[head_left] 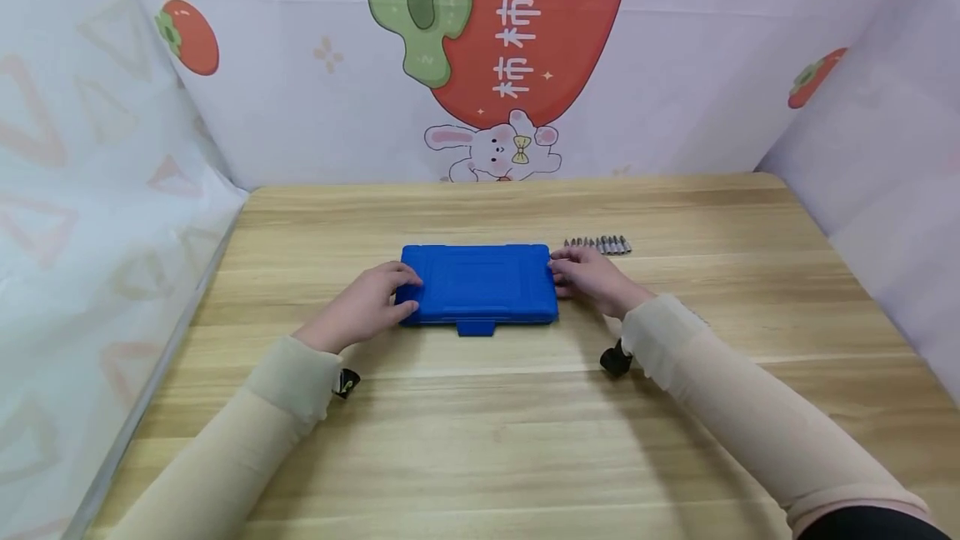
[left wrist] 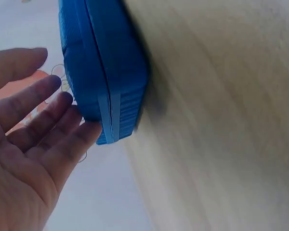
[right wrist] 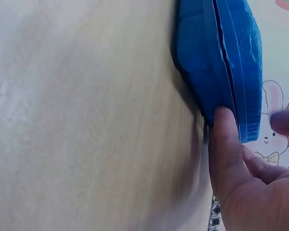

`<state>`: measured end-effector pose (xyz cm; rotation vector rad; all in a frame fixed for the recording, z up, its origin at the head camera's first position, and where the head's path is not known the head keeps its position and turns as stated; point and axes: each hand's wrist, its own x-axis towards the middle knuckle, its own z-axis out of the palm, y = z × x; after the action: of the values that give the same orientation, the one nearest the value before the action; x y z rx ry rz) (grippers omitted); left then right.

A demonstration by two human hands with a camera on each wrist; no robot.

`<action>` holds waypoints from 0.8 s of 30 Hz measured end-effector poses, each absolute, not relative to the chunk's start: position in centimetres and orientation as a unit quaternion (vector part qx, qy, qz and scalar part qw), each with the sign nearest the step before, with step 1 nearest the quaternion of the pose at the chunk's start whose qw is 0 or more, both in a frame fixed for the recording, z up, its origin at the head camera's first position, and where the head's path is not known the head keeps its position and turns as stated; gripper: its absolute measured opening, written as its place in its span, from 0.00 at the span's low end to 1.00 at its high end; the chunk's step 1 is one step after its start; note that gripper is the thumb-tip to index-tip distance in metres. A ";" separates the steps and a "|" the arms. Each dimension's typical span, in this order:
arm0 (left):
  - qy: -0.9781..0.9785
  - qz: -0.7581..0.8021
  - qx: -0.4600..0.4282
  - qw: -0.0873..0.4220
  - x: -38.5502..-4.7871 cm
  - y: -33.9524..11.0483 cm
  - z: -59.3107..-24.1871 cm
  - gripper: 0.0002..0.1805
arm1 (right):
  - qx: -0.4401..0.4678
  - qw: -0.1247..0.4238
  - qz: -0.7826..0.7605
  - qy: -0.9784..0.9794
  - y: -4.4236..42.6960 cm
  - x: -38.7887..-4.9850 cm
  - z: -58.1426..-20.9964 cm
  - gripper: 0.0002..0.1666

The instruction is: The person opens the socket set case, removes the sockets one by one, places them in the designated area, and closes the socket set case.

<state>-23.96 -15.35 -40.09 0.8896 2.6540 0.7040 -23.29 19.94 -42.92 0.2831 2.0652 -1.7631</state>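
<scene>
A closed blue plastic case [head_left: 480, 282] with a front latch [head_left: 476, 328] lies flat on the wooden table. At its left end is my left hand [head_left: 369, 300], fingers spread and loosely bent; in the left wrist view one fingertip [left wrist: 93, 129] meets the seam at the case's corner while other fingers stand apart. My right hand [head_left: 596, 277] is at the opposite end. The right wrist view has one straight finger [right wrist: 225, 125] against the case's side [right wrist: 207, 72], with another digit off the lid. Neither hand wraps around the case.
A row of several small metal screwdriver bits [head_left: 600, 245] lies just behind the right hand. Wooden tabletop [head_left: 480, 457] extends toward me. A printed cloth backdrop [head_left: 675, 90] stands along the table's far edge, with cloth on both sides.
</scene>
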 end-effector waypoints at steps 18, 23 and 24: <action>0.943 0.056 0.313 0.099 -22.4 -11.7 -39.4 0.24 | -0.249 0.062 -0.137 0.957 14.2 -20.3 -40.7 0.33; 0.945 0.038 0.302 0.117 -22.2 -11.2 -38.9 0.31 | -0.255 0.077 -0.032 0.963 12.4 -19.9 -40.7 0.49; 0.946 0.034 0.299 0.119 -22.2 -11.1 -38.9 0.32 | -0.260 0.073 -0.012 0.963 12.2 -19.9 -40.7 0.49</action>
<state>-22.17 -11.12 -38.87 0.8756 2.7658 0.0993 -19.93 12.18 -40.72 -0.7796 2.8926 -0.0355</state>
